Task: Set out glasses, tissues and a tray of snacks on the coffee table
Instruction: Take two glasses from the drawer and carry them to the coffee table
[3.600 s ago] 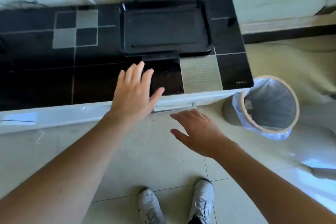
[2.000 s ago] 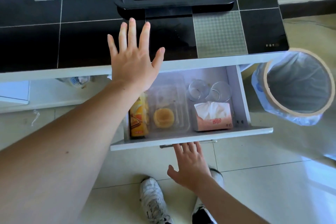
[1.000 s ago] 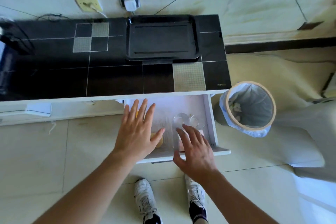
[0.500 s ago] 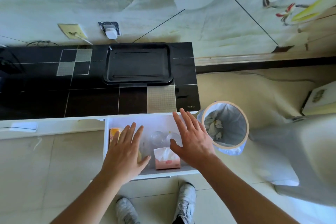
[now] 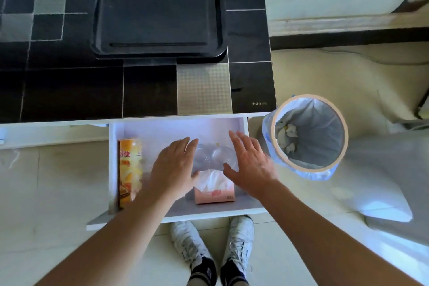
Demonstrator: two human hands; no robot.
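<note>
Both hands have dropped into the open drawer [image 5: 116, 169] since half a second ago; then the left hovered over the snack side and the right sat near the drawer's far right corner, now they bracket the glasses.

Head view, only one available:

- Left hand [image 5: 174, 167]: fingers straight, together, nothing held. Palm edge just beside the left glass.
- Right hand [image 5: 249, 162]: fingers straight and slightly spread, nothing held. Just beside the right glass; contact on either side not resolvable.
- Glasses [image 5: 212, 158]: two clear tumblers side by side, mid-drawer, far side of the tissues. Judgement: rigid, fragile, smooth walls so likely slippery, light. Take each round the side wall, one per hand; don't knock them together.
- Tissue box [image 5: 214, 194]: pink, near edge of drawer, white sheet puffed out the top. Judgement: light, soft-sided pack; squeeze gently across the short sides, not by the loose sheet.
- Snack tube [image 5: 128, 169]: orange, lying along the drawer's left wall. Judgement: light, stiff card, wrap round the body. Whatever lies under the left forearm is hidden.
- Tray [image 5: 157, 18]: black, on the far part of the coffee table [image 5: 248, 76], nothing in it. No task item is on the tabletop yet.
- Bin [image 5: 308, 132]: right of the drawer, liner bag, some crumpled white waste at the bottom.
</note>
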